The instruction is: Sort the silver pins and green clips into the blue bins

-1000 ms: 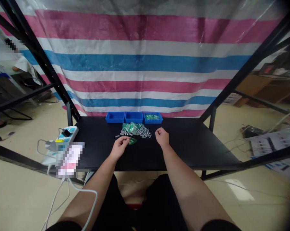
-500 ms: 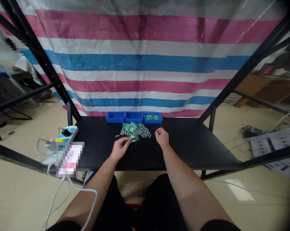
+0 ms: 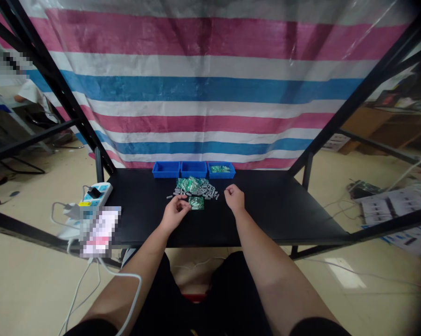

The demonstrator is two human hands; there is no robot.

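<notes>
A small green circuit board (image 3: 196,203) lies flat on the black table, in front of a heap of similar green boards (image 3: 192,183). At its left edge is my left hand (image 3: 175,212), thumb and fingers apart, the thumb tip at or just touching the board. Grey cylindrical parts (image 3: 206,190) are scattered around the heap. To the right of these parts, my right hand (image 3: 235,198) rests closed, fingers curled in. Whatever it may hold is hidden.
Three blue bins stand along the back edge; the right bin (image 3: 221,176) contains green boards. A power strip (image 3: 96,198) with plugs and a blurred-out phone (image 3: 101,231) with white cables are at left. Black frame posts flank the table, and a striped sheet (image 3: 203,88) hangs behind.
The single green board has come slightly nearer and now lies square, apart from the heap. My left hand's fingers have spread from it. My right hand has hardly moved.
</notes>
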